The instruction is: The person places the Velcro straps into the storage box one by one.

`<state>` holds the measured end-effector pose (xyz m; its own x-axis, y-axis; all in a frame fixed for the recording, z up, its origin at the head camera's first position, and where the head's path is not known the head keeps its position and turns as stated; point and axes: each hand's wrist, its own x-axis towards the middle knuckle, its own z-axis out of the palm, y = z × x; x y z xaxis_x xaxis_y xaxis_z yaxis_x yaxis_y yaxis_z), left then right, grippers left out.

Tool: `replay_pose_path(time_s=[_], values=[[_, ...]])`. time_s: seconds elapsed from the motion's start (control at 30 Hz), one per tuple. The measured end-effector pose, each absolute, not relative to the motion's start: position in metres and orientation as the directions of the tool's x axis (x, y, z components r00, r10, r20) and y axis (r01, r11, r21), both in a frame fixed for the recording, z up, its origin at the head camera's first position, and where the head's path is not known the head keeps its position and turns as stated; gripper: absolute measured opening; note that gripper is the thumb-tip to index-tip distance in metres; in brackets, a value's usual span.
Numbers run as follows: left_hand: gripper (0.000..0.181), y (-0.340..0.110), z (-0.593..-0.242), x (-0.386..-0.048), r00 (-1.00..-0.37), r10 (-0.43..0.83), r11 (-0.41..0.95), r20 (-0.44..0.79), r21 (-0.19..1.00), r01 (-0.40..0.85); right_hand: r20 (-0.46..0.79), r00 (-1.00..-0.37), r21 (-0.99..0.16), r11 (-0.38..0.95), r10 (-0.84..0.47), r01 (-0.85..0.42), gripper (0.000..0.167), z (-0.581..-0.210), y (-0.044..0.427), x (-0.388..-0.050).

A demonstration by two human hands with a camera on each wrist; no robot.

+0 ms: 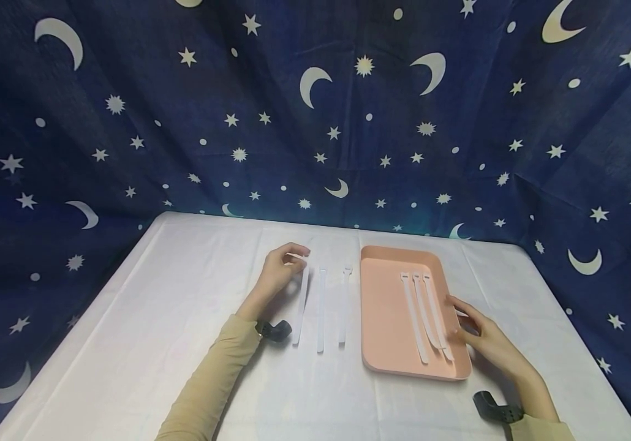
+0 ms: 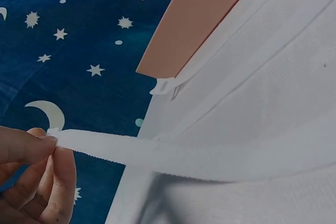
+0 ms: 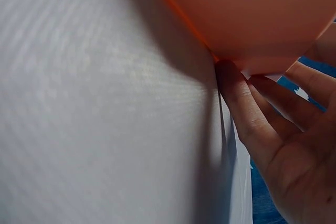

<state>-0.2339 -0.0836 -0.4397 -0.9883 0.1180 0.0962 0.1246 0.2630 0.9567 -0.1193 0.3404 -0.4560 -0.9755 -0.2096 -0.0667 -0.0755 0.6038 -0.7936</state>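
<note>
My left hand (image 1: 283, 268) pinches the far end of a white hook-and-loop cable tie (image 1: 301, 301) between thumb and fingers. In the left wrist view that cable tie (image 2: 107, 147) is lifted at the pinched end and runs off to the right. Two more white cable ties, one in the middle (image 1: 321, 312) and one nearer the tray (image 1: 344, 309), lie lengthwise beside it. My right hand (image 1: 486, 340) touches the outer right side of a pink tray (image 1: 381, 306), its fingers loosely bent. Inside the tray lie three white cable ties (image 1: 415, 321), heads at the far end.
A white cloth covers the table (image 1: 144, 343). Behind it hangs a dark blue curtain (image 1: 271, 61) with moons and stars. Each wrist wears a black camera band, one on the left (image 1: 275, 331) and one on the right (image 1: 496, 409).
</note>
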Motion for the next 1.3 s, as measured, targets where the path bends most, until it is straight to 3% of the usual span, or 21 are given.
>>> replay_pose_path(time_s=[0.17,0.43,1.07,1.3], values=[[0.028,-0.083,-0.424,-0.224,-0.982,0.131,0.254,0.133,0.953,0.163,-0.070,-0.976,-0.790,0.609,-0.206,-0.072,0.069,-0.456,0.341,-0.119],[0.029,-0.084,-0.441,-0.235,-0.980,0.131,0.230,0.149,0.957,0.176,-0.079,-0.977,-0.781,0.622,-0.199,-0.064,0.070,-0.456,0.341,-0.119],[0.027,-0.082,-0.421,-0.226,-0.976,0.157,0.226,0.150,0.957,0.184,-0.093,-0.976,-0.767,0.639,-0.195,-0.054,0.072,-0.455,0.341,-0.120],[0.027,-0.084,-0.412,-0.220,-0.967,0.173,0.159,0.188,0.963,0.216,-0.090,-0.974,-0.777,0.626,-0.207,-0.061,0.071,-0.455,0.341,-0.120]])
